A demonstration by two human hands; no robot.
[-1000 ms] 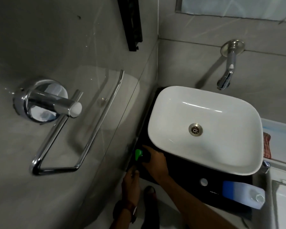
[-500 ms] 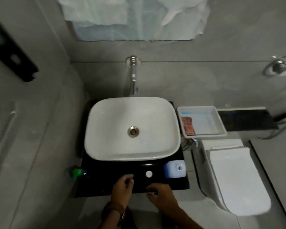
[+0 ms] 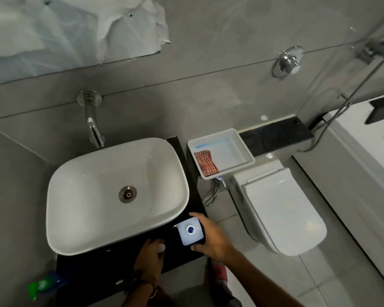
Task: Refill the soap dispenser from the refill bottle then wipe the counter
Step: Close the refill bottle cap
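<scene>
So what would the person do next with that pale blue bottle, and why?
Probably carry the refill bottle left toward the green-topped soap dispenser. The right hand is wrapped around the bottle, its mouth looks uncapped, and the left hand rests on a small white cap on the black counter. The dispenser stands apart, at the counter's left end.

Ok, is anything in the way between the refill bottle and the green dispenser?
Only the left hand, on the counter by a small white cap, lies between the bottle held in the right hand and the dispenser at the left front corner.
</scene>
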